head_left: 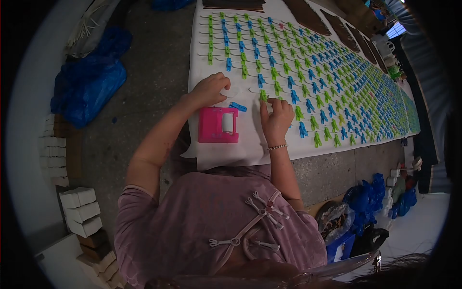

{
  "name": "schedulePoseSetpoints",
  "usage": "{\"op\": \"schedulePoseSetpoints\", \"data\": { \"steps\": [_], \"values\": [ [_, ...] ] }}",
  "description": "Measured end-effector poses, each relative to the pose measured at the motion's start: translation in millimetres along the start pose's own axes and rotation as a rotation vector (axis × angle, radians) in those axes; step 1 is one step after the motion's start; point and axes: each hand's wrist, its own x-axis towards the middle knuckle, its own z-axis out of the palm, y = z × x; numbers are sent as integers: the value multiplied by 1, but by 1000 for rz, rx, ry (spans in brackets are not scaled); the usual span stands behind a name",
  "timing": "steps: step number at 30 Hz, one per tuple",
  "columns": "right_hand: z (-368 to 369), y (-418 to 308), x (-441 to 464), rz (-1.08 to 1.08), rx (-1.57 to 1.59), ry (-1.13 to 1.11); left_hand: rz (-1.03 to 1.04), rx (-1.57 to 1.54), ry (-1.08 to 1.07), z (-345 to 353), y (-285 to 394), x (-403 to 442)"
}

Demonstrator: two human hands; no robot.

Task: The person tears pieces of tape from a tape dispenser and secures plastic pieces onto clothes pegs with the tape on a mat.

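Observation:
My left hand (211, 90) is closed, fingertips pinched beside a small pile of thin, translucent white pieces (233, 91); what it grips is too small to make out. Just below lies a loose blue clothespin (237, 107). It rests by a bright pink tape dispenser (206, 125) with a white roll (227, 123) inside. My right hand (278, 118) has its thumb and forefinger closed at the lower end of a green clothespin (263, 94). From that clothespin a thin white curved strip (254, 90) extends to the left.
Rows of green and blue clothespins (290, 82) with white strips cover much of the white-covered table (216, 156). Dark brown hair-like bundles (308, 18) lie along its far side. Blue plastic bags (89, 89) stand left; more bags (363, 202) and stacked white boxes (82, 209) are on the floor.

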Motion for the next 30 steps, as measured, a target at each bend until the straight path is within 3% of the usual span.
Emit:
{"op": "schedulePoseSetpoints", "data": {
  "steps": [6,10,12,14,17,19,21,24,26,30],
  "values": [
    [-7,0,-19,0,82,-60,6,-110,85,-10,7,4],
    [-11,-9,-9,-64,203,-43,-129,-440,305,-35,25,3],
    [-16,-21,-2,67,469,-172,-164,-553,392,-38,23,0],
    [-18,-30,5,76,572,-227,-83,-829,349,-40,21,-10],
    [-16,-55,13,169,863,-324,-130,-959,313,-38,33,-24],
    [-9,-62,15,253,1053,-366,-149,-964,302,-43,49,-34],
    [-2,-62,16,400,1254,-634,-163,-969,292,-45,53,-44],
    [-3,-64,14,431,1276,-653,-154,-800,398,-35,32,-64],
    [-5,-58,11,448,1268,-623,-352,-150,576,-22,2,-84],
    [-2,-41,5,492,1219,-610,-560,-458,524,12,-39,-112]
  ]
}}
